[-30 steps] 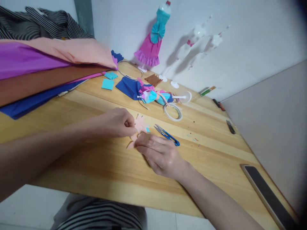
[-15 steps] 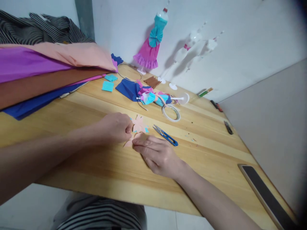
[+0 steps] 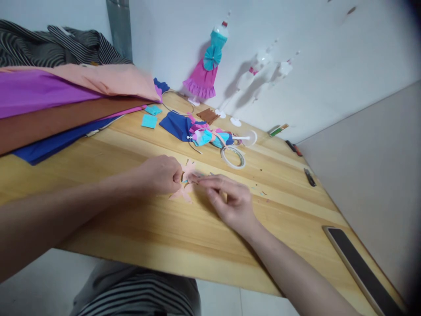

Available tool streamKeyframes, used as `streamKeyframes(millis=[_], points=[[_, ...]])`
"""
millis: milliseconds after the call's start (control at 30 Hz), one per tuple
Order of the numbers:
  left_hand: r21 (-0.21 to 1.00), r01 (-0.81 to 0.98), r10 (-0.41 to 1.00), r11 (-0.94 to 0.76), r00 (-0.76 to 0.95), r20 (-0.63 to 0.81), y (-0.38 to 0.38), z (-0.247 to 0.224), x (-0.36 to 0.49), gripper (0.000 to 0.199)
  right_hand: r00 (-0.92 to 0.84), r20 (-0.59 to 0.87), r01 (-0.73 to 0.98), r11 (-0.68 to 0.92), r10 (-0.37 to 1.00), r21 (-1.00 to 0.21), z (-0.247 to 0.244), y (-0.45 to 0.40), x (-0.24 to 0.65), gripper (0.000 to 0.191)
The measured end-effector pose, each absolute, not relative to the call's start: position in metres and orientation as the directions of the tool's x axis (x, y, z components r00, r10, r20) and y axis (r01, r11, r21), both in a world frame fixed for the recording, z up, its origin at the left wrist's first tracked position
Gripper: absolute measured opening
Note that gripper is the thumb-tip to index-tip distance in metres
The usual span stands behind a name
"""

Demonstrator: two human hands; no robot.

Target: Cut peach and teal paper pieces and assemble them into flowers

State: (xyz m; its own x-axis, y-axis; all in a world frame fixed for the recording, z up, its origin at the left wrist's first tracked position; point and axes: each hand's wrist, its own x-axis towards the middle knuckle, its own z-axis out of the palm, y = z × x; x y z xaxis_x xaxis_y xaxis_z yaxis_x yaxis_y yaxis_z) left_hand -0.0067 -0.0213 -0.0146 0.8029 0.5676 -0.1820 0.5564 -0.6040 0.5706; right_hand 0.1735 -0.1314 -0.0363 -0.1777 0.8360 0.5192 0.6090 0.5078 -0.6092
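Note:
My left hand [image 3: 162,174] rests on the wooden table with its fingers curled closed, against the left side of the cut peach paper pieces. One peach piece [image 3: 188,167] lies at the far side with a bit of turquoise under it. A second peach piece [image 3: 181,194] lies closer to me, below my left knuckles. My right hand [image 3: 232,195] hovers at the right of the pieces, thumb bent, fingertips together over the far piece's edge; what they pinch is blurred. The blue thread snips are almost wholly hidden behind my right hand.
Beyond the hands lie a tape roll [image 3: 233,157], a dressed doll form [image 3: 210,137] and turquoise squares [image 3: 149,121]. Folded fabrics [image 3: 66,103] fill the left. A pink-skirted form [image 3: 204,74] stands by the wall. A dark tray [image 3: 362,267] lies at right.
My right hand has moved away from the near peach piece, up and to the right, now covering the snips. The near piece shows more. My left hand has barely moved.

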Motion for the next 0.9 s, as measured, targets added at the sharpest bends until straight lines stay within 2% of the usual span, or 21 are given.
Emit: streamKeyframes(millis=[67,100,200,433,567,733,900], points=[[0.584,0.545,0.559,-0.602,0.809,-0.179,-0.020,-0.016,-0.007,0.019,-0.075,0.427,0.657,0.367,0.901,-0.659,-0.029,-0.122,0.174,0.017],[0.592,0.540,0.555,-0.597,0.812,-0.181,-0.019,-0.016,-0.007,0.020,-0.082,0.382,0.676,0.333,0.921,-0.657,-0.027,-0.115,0.174,0.015],[0.625,0.510,0.539,-0.591,0.826,-0.165,-0.016,-0.018,-0.008,0.023,-0.191,0.269,0.716,0.321,0.944,-0.620,-0.022,-0.092,0.175,0.015],[0.736,0.432,0.474,-0.521,0.864,-0.171,-0.004,-0.020,-0.014,0.024,-0.247,0.089,0.832,0.258,0.965,-0.491,-0.025,-0.057,0.190,0.017],[0.747,0.431,0.475,-0.506,0.862,-0.176,-0.002,-0.017,-0.016,0.024,-0.271,0.085,0.840,0.279,0.959,-0.465,-0.026,-0.061,0.193,0.015],[0.741,0.492,0.516,-0.457,0.825,-0.230,-0.002,-0.010,-0.018,0.031,-0.256,0.104,0.823,0.273,0.961,-0.498,-0.029,-0.065,0.190,0.011],[0.724,0.513,0.564,-0.461,0.799,-0.207,0.002,-0.016,-0.018,0.034,-0.237,0.144,0.818,0.278,0.961,-0.504,-0.035,-0.063,0.189,0.012]])
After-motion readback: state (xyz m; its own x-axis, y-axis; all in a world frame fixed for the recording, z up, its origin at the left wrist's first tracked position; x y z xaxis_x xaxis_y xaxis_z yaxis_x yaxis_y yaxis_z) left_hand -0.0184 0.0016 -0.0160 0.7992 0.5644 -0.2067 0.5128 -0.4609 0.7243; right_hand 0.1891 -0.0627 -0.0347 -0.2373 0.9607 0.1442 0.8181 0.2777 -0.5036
